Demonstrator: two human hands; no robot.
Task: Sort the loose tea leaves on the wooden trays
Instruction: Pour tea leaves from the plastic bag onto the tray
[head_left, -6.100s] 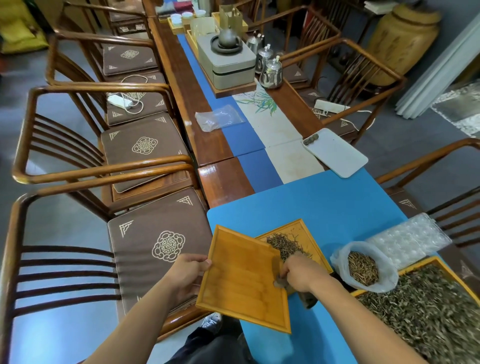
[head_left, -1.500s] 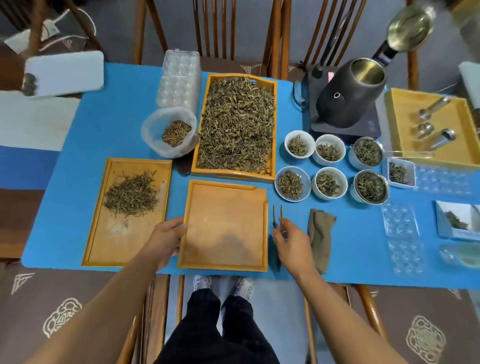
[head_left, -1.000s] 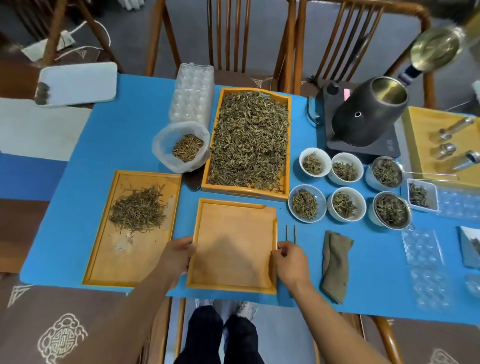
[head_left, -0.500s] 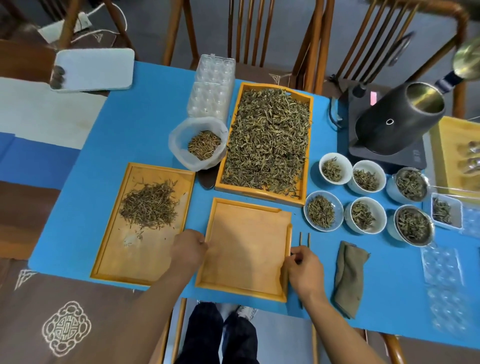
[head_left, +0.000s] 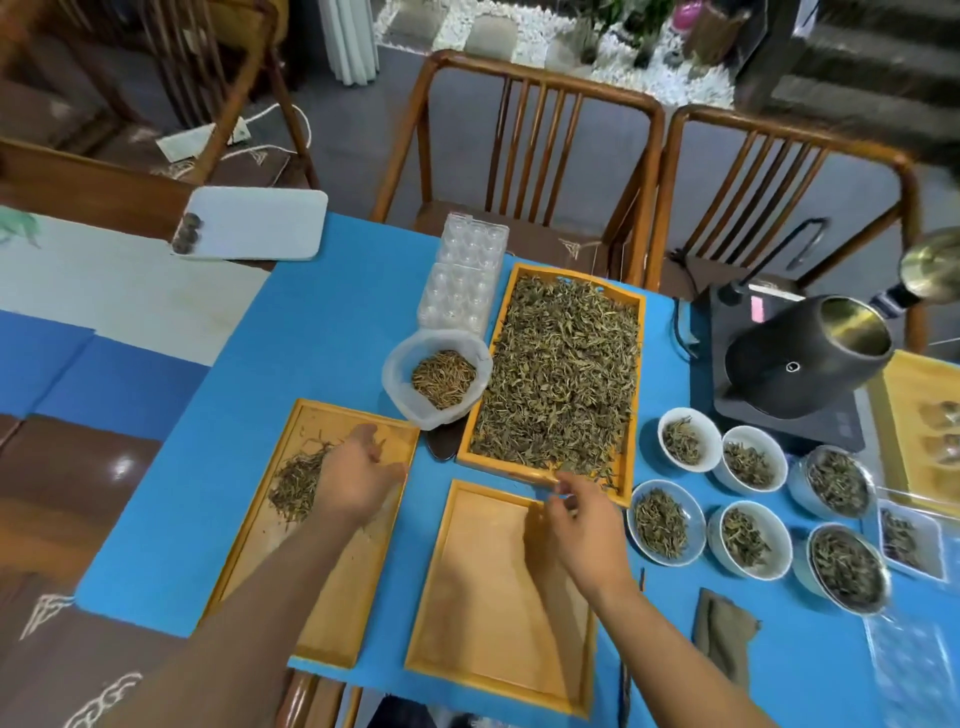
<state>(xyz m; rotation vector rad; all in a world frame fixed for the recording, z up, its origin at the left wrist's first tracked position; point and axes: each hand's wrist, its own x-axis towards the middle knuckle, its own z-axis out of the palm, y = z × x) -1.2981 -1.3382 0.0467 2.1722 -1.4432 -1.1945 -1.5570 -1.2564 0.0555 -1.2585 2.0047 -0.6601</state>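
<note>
Three wooden trays lie on the blue mat. The left tray (head_left: 249, 545) holds a small pile of thin tea leaves (head_left: 293, 486). My left hand (head_left: 358, 478) hovers over that pile's right side, fingers apart, holding nothing. The middle tray (head_left: 483, 597) in front of me is bare. The big far tray (head_left: 498, 469) is full of loose leaves (head_left: 561, 374). My right hand (head_left: 576, 525) reaches over the middle tray's far right corner. Its blurred fingertips are at the big tray's near rim, loosely spread.
A clear plastic bag of leaves (head_left: 441, 379) sits between the left and big trays. Several white bowls of leaves (head_left: 688, 441) stand to the right, below a dark kettle (head_left: 800, 358). Thin sticks (head_left: 641, 577) and a brown cloth (head_left: 724, 634) lie by my right wrist.
Both hands have let go of the middle tray's sides. My left hand moved onto the left tray's pile, and my right hand moved forward to the big tray's near rim.
</note>
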